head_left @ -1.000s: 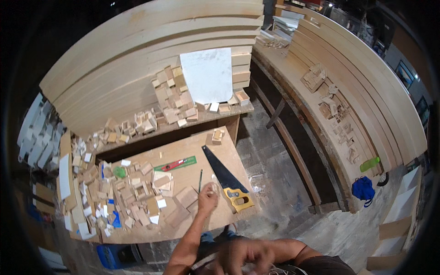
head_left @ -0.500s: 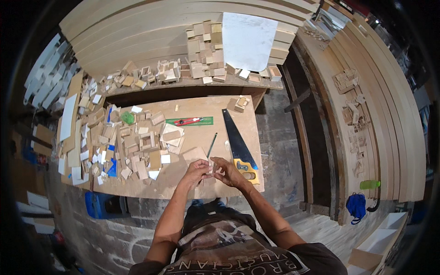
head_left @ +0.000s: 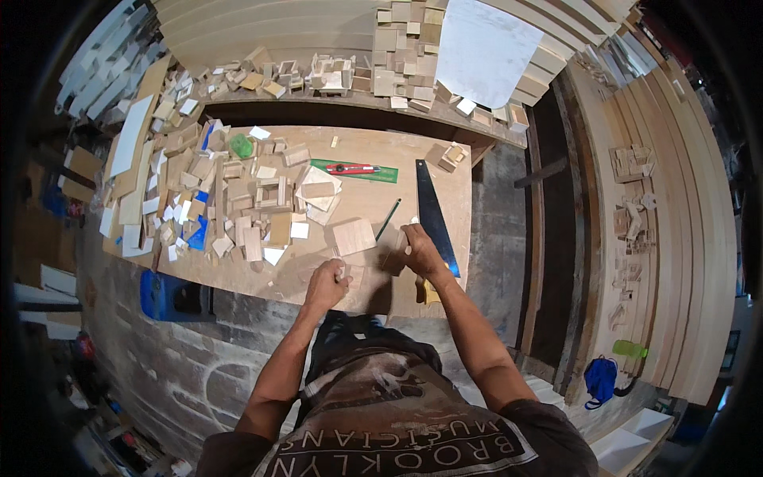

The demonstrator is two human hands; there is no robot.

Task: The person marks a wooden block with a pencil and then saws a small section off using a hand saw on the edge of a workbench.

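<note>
My left hand [head_left: 327, 285] is closed above the front of the wooden workbench [head_left: 274, 292], with a small pale bit showing at its fingers. What that bit is I cannot make out. To the right, my right hand [head_left: 424, 254] pinches a small wooden piece [head_left: 407, 245]. A square wooden block [head_left: 354, 237] lies between and beyond the hands, a dark pencil [head_left: 389, 219] beside it. The handsaw [head_left: 432, 211] runs along the bench's right side, its yellow handle [head_left: 430, 294] partly hidden under my right forearm.
A red utility knife [head_left: 354, 168] rests on a green ruler [head_left: 388, 174]. Wooden offcuts [head_left: 253, 230] heap over the bench's left half, with a green lump [head_left: 240, 145] among them. A small wooden box [head_left: 454, 157] stands at the far right corner. Behind, a shelf [head_left: 366, 99] carries stacked blocks.
My hands, together half a second ago, have parted: the left lower left, the right to the right over the saw. The whole view has shifted, and the square block now shows fully.
</note>
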